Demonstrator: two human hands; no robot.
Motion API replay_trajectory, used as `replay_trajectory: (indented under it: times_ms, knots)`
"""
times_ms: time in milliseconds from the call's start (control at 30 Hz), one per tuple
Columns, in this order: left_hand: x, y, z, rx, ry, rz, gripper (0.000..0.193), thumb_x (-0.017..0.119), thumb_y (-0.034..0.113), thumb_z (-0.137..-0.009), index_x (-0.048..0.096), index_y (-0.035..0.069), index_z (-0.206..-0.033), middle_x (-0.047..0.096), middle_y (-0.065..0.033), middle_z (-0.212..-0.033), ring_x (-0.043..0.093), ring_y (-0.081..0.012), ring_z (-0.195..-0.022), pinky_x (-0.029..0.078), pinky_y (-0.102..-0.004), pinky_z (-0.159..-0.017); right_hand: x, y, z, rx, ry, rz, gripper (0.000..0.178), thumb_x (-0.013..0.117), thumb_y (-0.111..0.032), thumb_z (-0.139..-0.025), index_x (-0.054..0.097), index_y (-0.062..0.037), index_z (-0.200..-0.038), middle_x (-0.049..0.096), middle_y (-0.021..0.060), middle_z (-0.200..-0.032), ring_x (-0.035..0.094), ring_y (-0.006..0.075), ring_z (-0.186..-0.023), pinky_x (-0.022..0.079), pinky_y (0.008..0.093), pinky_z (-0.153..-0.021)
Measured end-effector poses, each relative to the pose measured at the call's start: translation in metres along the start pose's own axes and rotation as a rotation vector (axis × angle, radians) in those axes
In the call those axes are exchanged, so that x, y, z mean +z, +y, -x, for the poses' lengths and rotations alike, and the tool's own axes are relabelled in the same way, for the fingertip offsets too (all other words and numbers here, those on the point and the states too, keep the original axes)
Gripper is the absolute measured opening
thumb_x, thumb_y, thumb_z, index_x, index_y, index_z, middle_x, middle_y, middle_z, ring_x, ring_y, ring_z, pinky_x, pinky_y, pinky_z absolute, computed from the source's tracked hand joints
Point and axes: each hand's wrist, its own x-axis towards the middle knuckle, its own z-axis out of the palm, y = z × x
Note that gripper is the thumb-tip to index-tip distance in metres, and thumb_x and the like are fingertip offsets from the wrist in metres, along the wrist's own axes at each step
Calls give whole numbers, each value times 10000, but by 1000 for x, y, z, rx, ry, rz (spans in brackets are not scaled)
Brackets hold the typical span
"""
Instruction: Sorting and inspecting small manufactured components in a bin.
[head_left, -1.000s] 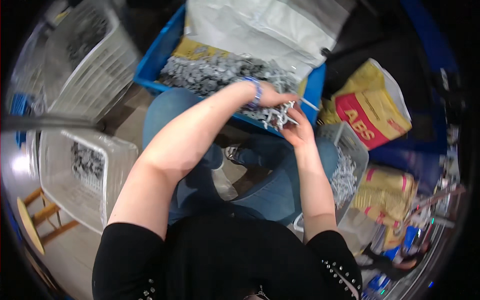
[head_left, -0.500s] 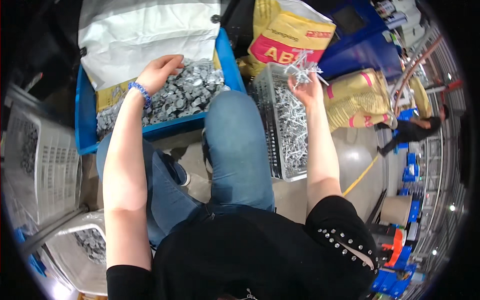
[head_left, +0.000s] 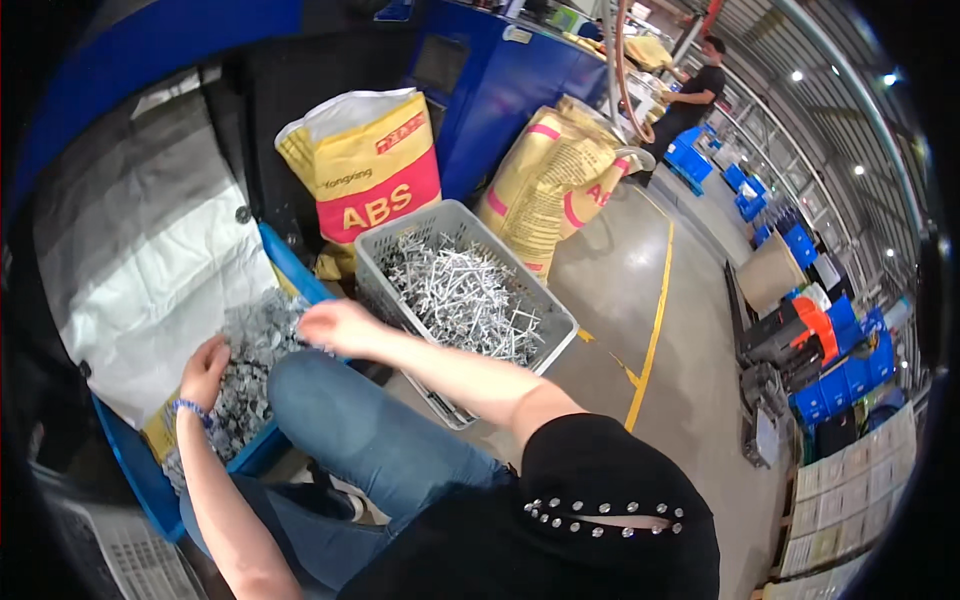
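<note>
A blue bin (head_left: 290, 262) holds a heap of small grey moulded-looking pieces (head_left: 240, 400). At the left side of the heap is my left hand (head_left: 205, 372), with a blue beaded bracelet on its wrist. Its fingers bend inward against the pieces, and whatever they grip is hidden. My right hand (head_left: 338, 328) hovers at the heap's right side, just above my knee. Its back faces up and its fingers are blurred, so I cannot tell whether they hold anything. Beside it, a grey perforated crate (head_left: 560, 330) is filled with thin silver branched sticks (head_left: 455, 295).
A white sack sheet (head_left: 150, 270) drapes over the bin's back. Yellow and pink sacks (head_left: 380, 180) stand behind the crate, near a blue machine (head_left: 500, 85). A white basket (head_left: 125, 545) sits at lower left. Another person (head_left: 695, 95) stands far right, beyond a yellow floor line (head_left: 655, 325).
My right hand has let go of the clump of branched sticks and crossed left from the crate to the bin. The view has swung right, and my left hand stays at the grey pieces.
</note>
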Motion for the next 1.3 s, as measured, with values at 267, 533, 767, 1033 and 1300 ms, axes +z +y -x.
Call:
replay_trajectory:
  times_ms: [267,533,767,1033,1300]
  knots:
    - [-14,-23,-1,52,80,-16,416,552,237,-888,502,23,-1241,624,-68,-984,549,-117,-805,452,-254,-725,100,-30,-15,-511,-107,873,236,633,-333,-732,657,-99,-734,624,70,-744,581,234,-844,394,391,-781]
    - [-29,-24,36,-19,153,-204,389,560,227,-888,529,-3,-1201,626,-83,-985,562,-129,-852,451,-250,-750,128,-34,-24,-583,-77,871,224,637,-304,-707,656,-82,-680,630,66,-724,583,231,-811,405,380,-760]
    - [-34,-40,41,72,376,-70,337,573,178,-876,555,27,-1177,629,-60,-1021,559,-108,-829,454,-250,-726,142,-33,-41,-629,-228,939,238,647,-313,-681,661,-76,-666,637,96,-693,609,247,-740,429,381,-702]
    - [-38,-23,19,76,456,-90,286,547,126,-897,564,23,-1163,624,-71,-1060,573,-120,-848,458,-249,-740,172,-12,-93,-488,-506,879,245,623,-334,-703,683,-106,-771,663,90,-800,633,299,-770,496,430,-635]
    - [-29,-38,28,105,423,-180,274,533,102,-898,558,24,-1160,628,-81,-1038,588,-136,-870,458,-252,-763,181,-28,-101,-429,-772,878,292,614,-382,-744,688,-133,-877,666,72,-835,632,284,-811,499,426,-676]
